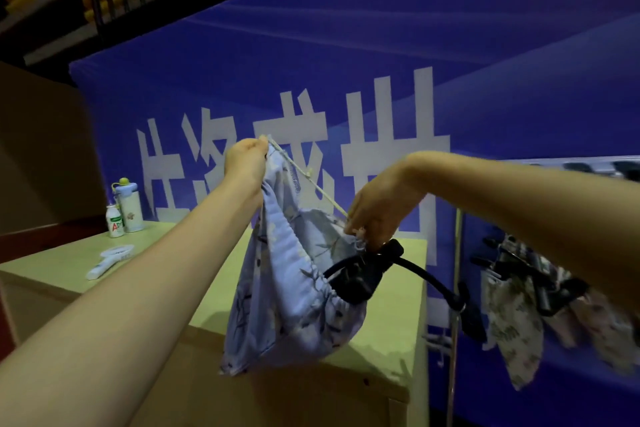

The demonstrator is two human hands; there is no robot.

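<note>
A light blue patterned garment (284,295) with an elastic waistband hangs in the air over the table. My left hand (246,163) grips its upper left edge together with one end of a pale drawstring (304,177). My right hand (377,215) pinches the waistband's right end and the cord's other end, just above a black clip hanger (363,274). One clip of the hanger bites the waistband. The cord runs taut between both hands.
A pale green table (381,333) lies below, with a blue bottle (128,208), a small drink bottle (115,226) and a white hand fan (110,258) at its far left. At right, a metal rack pole (453,322) carries more clipped garments (516,319). A blue banner (381,62) stands behind.
</note>
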